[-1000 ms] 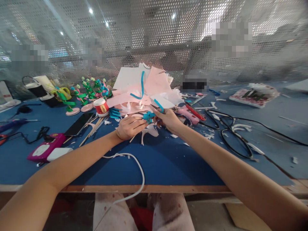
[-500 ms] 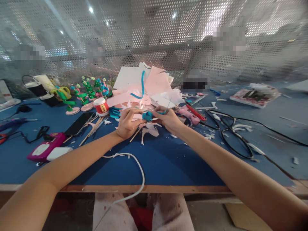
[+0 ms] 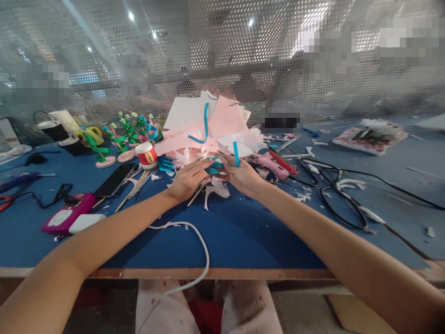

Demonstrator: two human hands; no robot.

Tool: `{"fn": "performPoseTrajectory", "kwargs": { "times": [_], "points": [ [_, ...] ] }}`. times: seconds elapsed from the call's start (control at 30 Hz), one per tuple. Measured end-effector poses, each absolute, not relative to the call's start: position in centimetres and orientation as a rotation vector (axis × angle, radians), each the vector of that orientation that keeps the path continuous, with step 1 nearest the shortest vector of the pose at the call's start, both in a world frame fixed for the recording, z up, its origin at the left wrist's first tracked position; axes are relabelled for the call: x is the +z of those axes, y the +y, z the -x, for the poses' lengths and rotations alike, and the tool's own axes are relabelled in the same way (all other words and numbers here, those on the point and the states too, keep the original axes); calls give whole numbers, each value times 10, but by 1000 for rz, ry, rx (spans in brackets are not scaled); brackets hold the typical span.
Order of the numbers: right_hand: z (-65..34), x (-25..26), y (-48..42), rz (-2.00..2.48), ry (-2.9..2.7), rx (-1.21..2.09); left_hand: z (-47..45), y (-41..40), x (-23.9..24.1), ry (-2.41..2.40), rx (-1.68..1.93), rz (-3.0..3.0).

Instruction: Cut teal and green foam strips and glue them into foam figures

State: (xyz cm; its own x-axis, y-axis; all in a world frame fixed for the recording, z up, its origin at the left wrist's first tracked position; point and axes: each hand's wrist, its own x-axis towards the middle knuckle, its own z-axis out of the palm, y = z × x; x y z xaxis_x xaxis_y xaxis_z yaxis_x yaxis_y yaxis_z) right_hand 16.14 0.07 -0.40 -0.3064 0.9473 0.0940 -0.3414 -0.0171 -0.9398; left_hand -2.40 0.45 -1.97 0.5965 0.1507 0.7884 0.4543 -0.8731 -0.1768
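Note:
Both hands meet over the middle of the table, in front of the paper pile. My left hand [image 3: 189, 178] has its fingers closed on one side of a blue paper strip [image 3: 214, 167], which looks coiled or folded between the hands. Against its other side, my right hand [image 3: 241, 175] pinches the same paper. A free end of blue strip [image 3: 236, 154] sticks up by the right hand's fingers. Another blue strip [image 3: 206, 121] lies bent on the pink and white paper sheets [image 3: 225, 116] behind. The fingers hide part of the held paper.
Left of the hands stand a red and white paper cup [image 3: 146, 155], thin wooden sticks [image 3: 134, 188], a phone [image 3: 115, 180], a magenta box [image 3: 69, 214] and paper plant models [image 3: 130, 132]. At right lie a pink glue gun [image 3: 273, 166] and a black cable [image 3: 327, 199]. A white cable [image 3: 203, 246] crosses the front edge.
The free blue strip end has swung from lying across the right fingers to standing upright. My right hand has turned slightly, and both hands stay closed on the paper.

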Motion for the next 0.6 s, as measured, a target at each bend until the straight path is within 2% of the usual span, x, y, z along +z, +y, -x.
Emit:
{"fn": "performPoseTrajectory", "kwargs": {
  "times": [0.17, 0.3, 0.5, 0.6],
  "points": [
    [-164, 6, -3, 677, -1031, 1815, 24, 4, -20, -535, -1178, 2426],
    [-165, 8, -4, 627, -1018, 1897, 22, 3, -18, -578, -1184, 2384],
    [-157, -6, -2, 717, -1117, 1686, 24, 3, -20, -488, -1203, 2413],
    [-153, -9, -3, 819, -1299, 1469, 24, 4, -21, -446, -1203, 2425]
  ]
}}
